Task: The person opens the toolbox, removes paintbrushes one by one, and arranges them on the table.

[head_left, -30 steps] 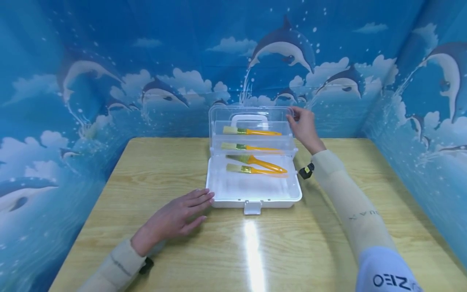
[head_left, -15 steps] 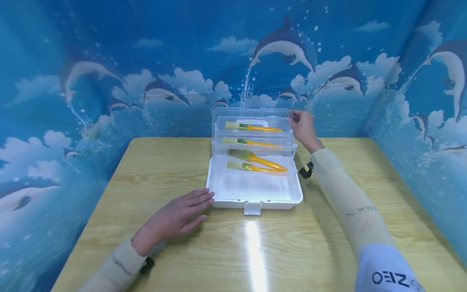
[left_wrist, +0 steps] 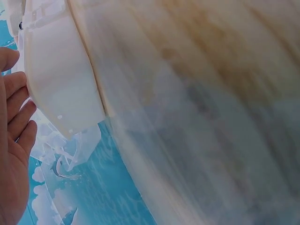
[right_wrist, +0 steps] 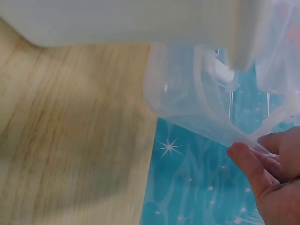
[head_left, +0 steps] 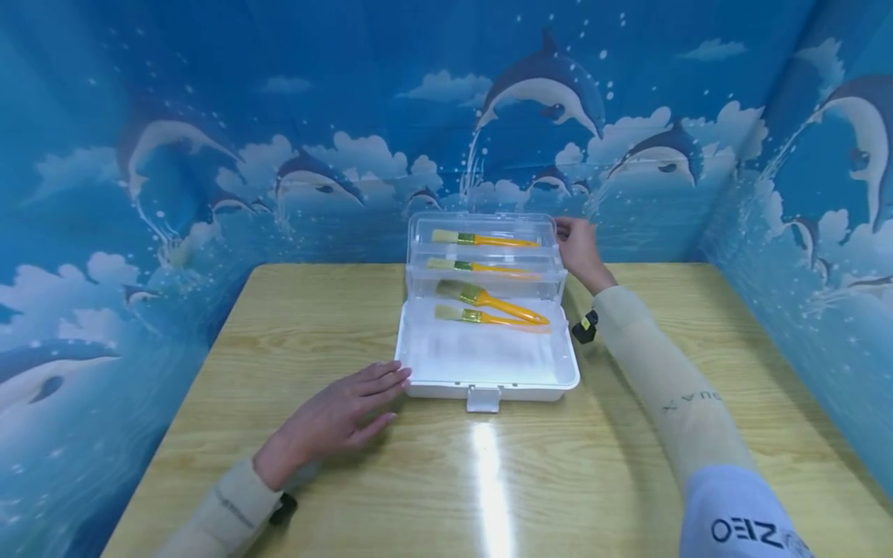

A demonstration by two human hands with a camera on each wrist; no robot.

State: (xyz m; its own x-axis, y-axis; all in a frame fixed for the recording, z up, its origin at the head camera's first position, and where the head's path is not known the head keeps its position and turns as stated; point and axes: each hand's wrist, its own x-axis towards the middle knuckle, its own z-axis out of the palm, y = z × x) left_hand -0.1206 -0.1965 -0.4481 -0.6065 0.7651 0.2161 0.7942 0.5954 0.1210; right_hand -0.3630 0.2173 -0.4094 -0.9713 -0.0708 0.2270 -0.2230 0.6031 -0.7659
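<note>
A white storage box (head_left: 488,360) stands unfolded on the table, its clear lid (right_wrist: 178,89) raised at the back. Two translucent trays rise in steps behind the base, with one yellow-handled paintbrush (head_left: 504,241) in the upper and another paintbrush (head_left: 488,268) in the lower. Two more paintbrushes, one a wider paintbrush (head_left: 512,308), lie at the rear of the base. My right hand (head_left: 580,249) pinches the lid's right edge between thumb and fingers. With fingers nearly straight, my left hand (head_left: 342,411) touches the base's front left corner.
A white latch (head_left: 483,399) hangs from the box's front. The wooden table (head_left: 293,325) meets a blue dolphin-print backdrop (head_left: 349,116) at its rear edge and along both sides.
The lid has tilted further back under my right hand, and its white handle has dropped from sight. Both trays have shifted backward with their paintbrushes. My left hand has stayed put.
</note>
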